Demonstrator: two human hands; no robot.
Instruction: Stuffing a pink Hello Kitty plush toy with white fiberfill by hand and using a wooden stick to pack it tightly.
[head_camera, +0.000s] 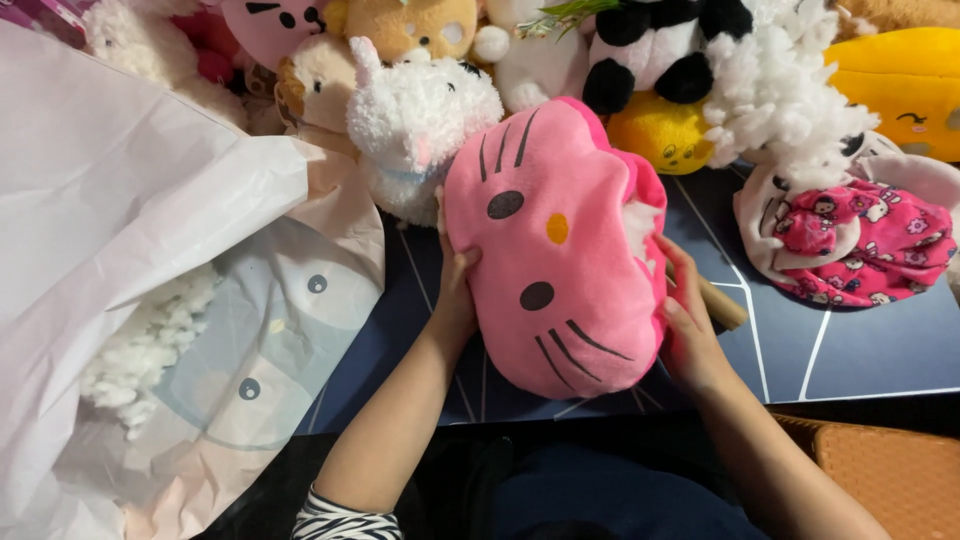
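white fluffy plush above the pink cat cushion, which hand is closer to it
Left. The left hand grips the pink cat cushion just below the white fluffy plush; the right hand holds the cushion's far side, farther away.

Free room and obstacles. Open dark mat (860, 350) lies at lower right, below the pink patterned cloth (860, 250) and right of the right hand (690, 335). A narrow strip of mat shows at centre, between the left hand (455, 300) and the white plastic bag (150, 250) that blocks the left. Piled plush toys (560, 50) close the upper edge; the pink plush head (560, 250) fills the middle.
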